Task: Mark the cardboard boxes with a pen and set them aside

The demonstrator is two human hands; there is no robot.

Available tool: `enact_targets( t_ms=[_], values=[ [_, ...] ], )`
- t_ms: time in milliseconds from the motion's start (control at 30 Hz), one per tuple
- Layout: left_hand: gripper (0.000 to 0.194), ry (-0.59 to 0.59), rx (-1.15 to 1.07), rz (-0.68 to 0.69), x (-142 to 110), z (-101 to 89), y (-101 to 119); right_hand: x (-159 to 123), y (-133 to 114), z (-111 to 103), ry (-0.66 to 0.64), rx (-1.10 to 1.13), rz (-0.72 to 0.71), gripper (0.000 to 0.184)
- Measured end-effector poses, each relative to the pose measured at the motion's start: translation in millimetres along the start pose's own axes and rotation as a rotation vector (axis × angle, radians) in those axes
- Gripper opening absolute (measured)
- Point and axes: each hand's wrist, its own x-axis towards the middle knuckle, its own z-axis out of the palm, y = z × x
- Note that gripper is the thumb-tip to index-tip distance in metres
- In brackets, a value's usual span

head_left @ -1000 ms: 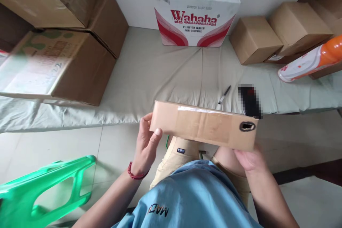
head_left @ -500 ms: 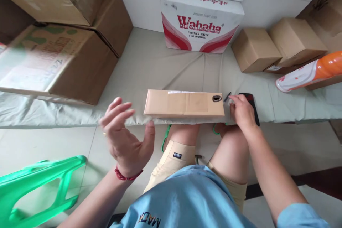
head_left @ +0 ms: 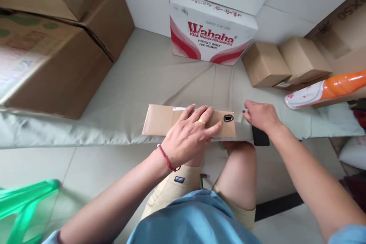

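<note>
A long, narrow cardboard box lies at the front edge of the cloth-covered surface, a dark-rimmed hole near its right end. Across its middle rests my left hand, fingers stretched out and laid flat on the cardboard, hiding part of it. My right hand is just right of the box, thumb and fingers pinched round a slim dark tool. Only a short tip of that tool shows, so its kind is unclear. Partly under the right hand lies a black phone-like slab.
A white and red water carton stands against the wall. Large cardboard cartons fill the left side. Small brown boxes and an orange-capped bottle are on the right. A green plastic stool stands on the floor at left.
My left hand has come down from the air onto the box. The right hand still pinches the slim tool, whose tip now shows less. The view has shifted slightly.
</note>
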Motion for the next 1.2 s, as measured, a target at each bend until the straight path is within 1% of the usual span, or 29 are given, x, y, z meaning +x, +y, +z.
enact_targets(
  t_ms=[33,67,100,133,167,200,233,267,300,333,400,467,500,533,600,700,767,900,1000,1100,1200],
  values=[
    [0.051,0.013,-0.013,-0.003,-0.5,-0.2,0.0,-3.9,4.5,-5.0,0.103,0.084,0.080,0.019],
    [0.050,0.021,-0.026,-0.003,-0.6,-0.7,-0.3,-8.5,6.4,-10.5,0.229,0.242,0.162,0.015],
    [0.049,0.021,-0.036,-0.005,-0.4,-1.3,-0.8,-13.7,5.2,-16.4,0.355,0.475,0.235,0.012],
    [0.047,0.016,-0.044,-0.008,0.2,-1.9,-1.4,-19.5,0.6,-22.6,0.451,0.761,0.289,0.010],
    [0.045,0.007,-0.050,-0.012,1.0,-2.3,-2.0,-25.9,-7.2,-29.1,0.501,1.054,0.318,0.012],
    [0.043,-0.004,-0.053,-0.016,1.8,-2.5,-2.6,-32.7,-17.8,-35.6,0.503,1.308,0.324,0.017],
    [0.041,-0.013,-0.055,-0.018,2.5,-2.4,-3.0,-39.6,-30.4,-41.8,0.479,1.509,0.322,0.023],
    [0.039,-0.018,-0.056,-0.019,3.0,-2.2,-3.2,-46.4,-44.0,-47.2,0.458,1.641,0.320,0.028],
    [0.039,-0.018,-0.057,-0.021,3.2,-1.9,-3.2,-52.6,-57.7,-51.6,0.454,1.717,0.316,0.031],
    [0.038,-0.014,-0.060,-0.023,3.1,-1.5,-3.0,-57.9,-70.5,-54.4,0.481,1.751,0.316,0.032],
    [0.037,-0.003,-0.069,-0.028,2.4,-0.9,-2.6,-64.7,-91.5,-54.9,0.590,1.767,0.336,0.032],
    [0.036,0.006,-0.083,-0.030,1.7,-0.7,-2.3,-66.1,-105.0,-50.2,0.711,1.764,0.387,0.033],
    [0.037,0.008,-0.091,-0.030,1.5,-0.8,-2.4,-65.3,-109.4,-46.9,0.748,1.759,0.415,0.031],
    [0.037,0.009,-0.098,-0.030,1.6,-1.0,-2.6,-63.9,-112.7,-43.7,0.759,1.751,0.434,0.026],
    [0.038,0.009,-0.107,-0.036,2.2,-1.7,-3.1,-60.7,-117.4,-38.2,0.739,1.725,0.434,0.018],
    [0.040,0.004,-0.108,-0.039,3.8,-3.1,-3.5,-56.2,-123.6,-32.5,0.683,1.663,0.376,0.016],
    [0.041,-0.007,-0.105,-0.038,4.7,-4.0,-3.3,-53.1,-128.1,-28.6,0.683,1.586,0.357,0.013],
    [0.042,-0.035,-0.100,-0.041,5.1,-5.6,-2.0,-46.9,-136.7,-19.0,0.790,1.435,0.404,0.010],
    [0.043,-0.057,-0.104,-0.050,4.4,-6.1,-1.2,-45.0,-141.0,-14.8,0.860,1.435,0.438,0.010],
    [0.043,-0.052,-0.104,-0.048,3.7,-5.5,-1.6,-46.6,-142.6,-14.8,0.857,1.420,0.402,0.011],
    [0.041,-0.019,-0.098,-0.045,3.9,-4.4,-2.5,-49.1,-142.4,-16.0,0.833,1.312,0.349,0.014]
  ],
)
